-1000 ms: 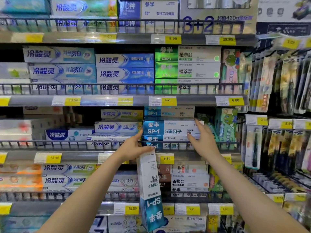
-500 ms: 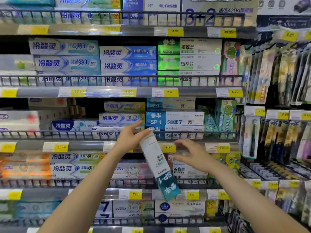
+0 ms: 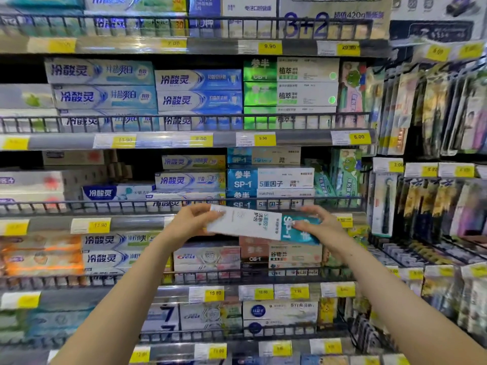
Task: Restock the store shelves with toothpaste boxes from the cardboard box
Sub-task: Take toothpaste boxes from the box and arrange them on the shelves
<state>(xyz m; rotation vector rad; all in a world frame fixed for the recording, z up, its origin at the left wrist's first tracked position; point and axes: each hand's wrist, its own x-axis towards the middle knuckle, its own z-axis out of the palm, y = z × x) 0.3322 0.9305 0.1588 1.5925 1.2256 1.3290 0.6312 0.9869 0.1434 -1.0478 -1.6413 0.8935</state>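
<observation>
I hold a white and teal SP-1 toothpaste box (image 3: 253,224) almost level in front of the shelves, its print upside down. My left hand (image 3: 191,220) grips its white end and my right hand (image 3: 317,225) pinches its teal end. It hangs just below the wire rail (image 3: 105,205) of the third shelf, in front of the stack of matching SP-1 boxes (image 3: 270,180). The cardboard box is out of view.
Four more wire-railed shelves full of toothpaste boxes, each edged with yellow price tags (image 3: 263,139), fill the view. Green children's toothpaste packs (image 3: 345,175) stand right of the SP-1 stack. Hanging toothbrush packs (image 3: 432,206) crowd the racks on the right.
The box swung from hanging down in my left hand to nearly level. My right hand left the shelved SP-1 stack, came down and took the teal end.
</observation>
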